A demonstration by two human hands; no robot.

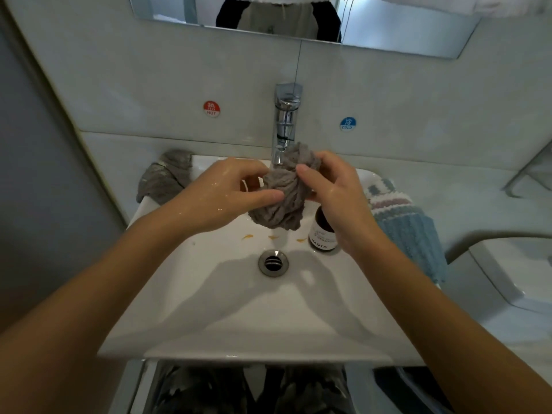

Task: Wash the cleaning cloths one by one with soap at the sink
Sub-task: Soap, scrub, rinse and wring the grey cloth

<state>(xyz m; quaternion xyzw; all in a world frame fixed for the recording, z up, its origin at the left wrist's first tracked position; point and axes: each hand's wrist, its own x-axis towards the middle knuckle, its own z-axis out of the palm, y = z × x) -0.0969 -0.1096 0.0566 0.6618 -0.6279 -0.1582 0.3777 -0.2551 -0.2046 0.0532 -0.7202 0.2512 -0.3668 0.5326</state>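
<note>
White sink (pixel 209 297) below both hands, tap (pixel 285 121) just beyond. Striped blue cloth (pixel 409 231) draped right of the right hand (pixel 337 198); grey cloth (pixel 167 177) beyond the left hand (pixel 218 195). Bunched grey cloth (pixel 283 201) pinched between both hands' curled fingers. Brown soap bottle (pixel 322 234) under right hand.

Small bathroom, likely in home or guest room. White sink (pixel 209 294) with drain (pixel 273 262) seen below fingers (pixel 268 197); chrome tap (pixel 286 121) mounted just behind them. Pale wall panels marked with red HOT sticker (pixel 211 108) left of fingers, blue COLD sticker (pixel 347 124) right. Mirror (pixel 388 34) fixed above. Cloths draped on rim: grey cloth (pixel 167 177) left, blue striped cloth (pixel 409 222) right. Brown bottle (pixel 322 234) stood in basin under right hand (pixel 337 198).
</note>
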